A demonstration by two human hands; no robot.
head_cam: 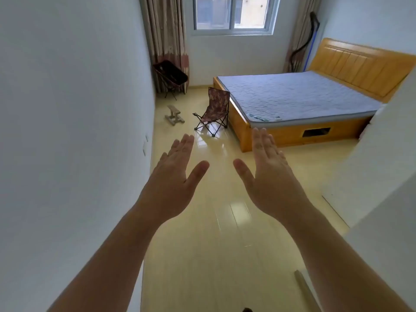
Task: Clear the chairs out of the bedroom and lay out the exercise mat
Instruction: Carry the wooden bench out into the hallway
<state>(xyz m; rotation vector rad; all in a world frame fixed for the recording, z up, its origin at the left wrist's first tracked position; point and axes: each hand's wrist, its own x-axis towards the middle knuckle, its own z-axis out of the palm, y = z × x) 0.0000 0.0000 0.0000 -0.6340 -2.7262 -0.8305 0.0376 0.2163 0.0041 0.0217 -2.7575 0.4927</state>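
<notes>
1. Nearest the viewer, two bare forearms reach forward from the bottom edge over a glossy pale yellow floor [213,233].
2. The left hand [173,176] is held flat, back up, fingers straight and together, thumb spread; it grasps nothing.
3. The right hand [267,174] mirrors it, released and flat, also grasping nothing. The two hands are apart, thumbs pointing toward each other.
4. At the lower right, a pale grey roll or strip [300,281] lies on the floor, partly hidden by the right forearm; what it is cannot be told.
5. Beyond the fingertips, a patterned folding chair [215,109] stands unfolded on the floor, just beside the foot corner of the bed.
6. To its left, near the white left wall, sits a low grey stool [173,114].
7. The bed frame [281,137] is orange wood and carries a bare blue-grey mattress [292,95]; its headboard [362,64] stands against the right wall.
8. In the far left corner, a dark folding chair [171,74] stands in front of a brown curtain [166,34].
9. At the far wall, a sliding window [234,13] lets in daylight, with a second curtain [300,41] on its right.
</notes>
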